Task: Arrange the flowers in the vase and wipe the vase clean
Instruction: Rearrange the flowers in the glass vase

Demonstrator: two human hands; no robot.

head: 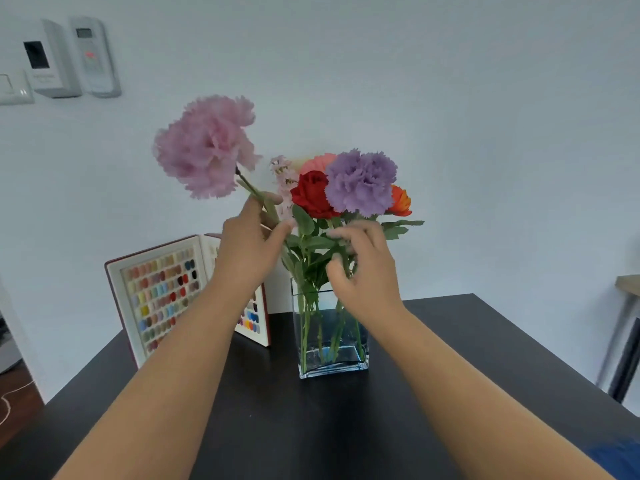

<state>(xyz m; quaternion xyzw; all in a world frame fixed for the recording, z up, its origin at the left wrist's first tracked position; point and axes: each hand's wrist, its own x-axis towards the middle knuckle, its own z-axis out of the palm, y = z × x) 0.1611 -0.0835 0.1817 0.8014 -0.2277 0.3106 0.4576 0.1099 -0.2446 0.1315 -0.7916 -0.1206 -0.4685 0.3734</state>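
Left hand point(247, 244) raised, fingers pinching pink carnation point(207, 145) stem, right hand point(363, 271) fingers curled around vase point(332, 341) stems

a dark, matte black table point(450, 393) carries two things. a clear rectangular glass vase point(333, 365) with water in its base stands upright near the middle, green stems inside. just to its left, apart from it, an open red-edged book of coloured nail swatches point(156, 292) stands propped upright.
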